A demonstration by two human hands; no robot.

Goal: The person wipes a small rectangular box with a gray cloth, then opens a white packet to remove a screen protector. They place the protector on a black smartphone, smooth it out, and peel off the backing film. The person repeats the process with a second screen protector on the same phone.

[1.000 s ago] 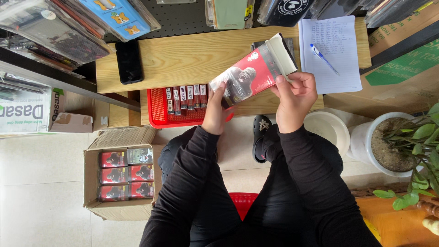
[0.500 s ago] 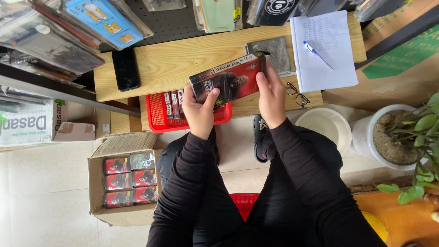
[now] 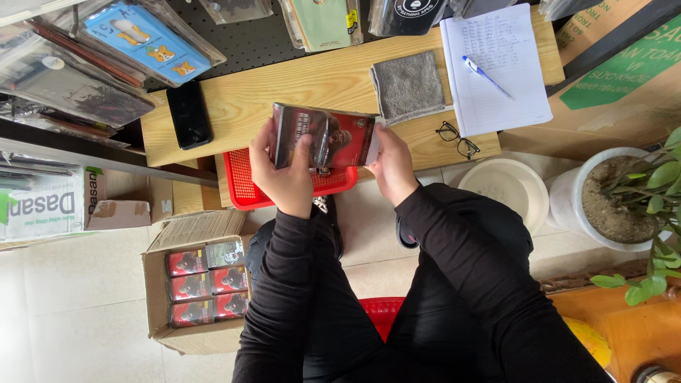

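A flat dark red packaged box (image 3: 333, 138) with a clear plastic wrap is held level in front of me, above the red basket (image 3: 245, 186). My left hand (image 3: 284, 170) grips its left end, thumb on top. My right hand (image 3: 390, 167) holds its right end, where a pale flap sticks out. Both arms wear black sleeves. The basket sits under the wooden bench edge and is mostly hidden by the box and my hands.
On the wooden bench (image 3: 284, 96) lie a black phone (image 3: 188, 113), a grey cloth (image 3: 409, 86), glasses (image 3: 457, 140), and a notepad (image 3: 496, 67) with a blue pen (image 3: 488, 76). A cardboard carton (image 3: 195, 294) of similar red boxes stands at my left. A potted plant (image 3: 624, 206) and white bowl (image 3: 505, 188) are on the right.
The box came down from a raised, tilted position to lie level and lower over the red basket. My hands shifted left along with it, and the grey cloth is now uncovered.
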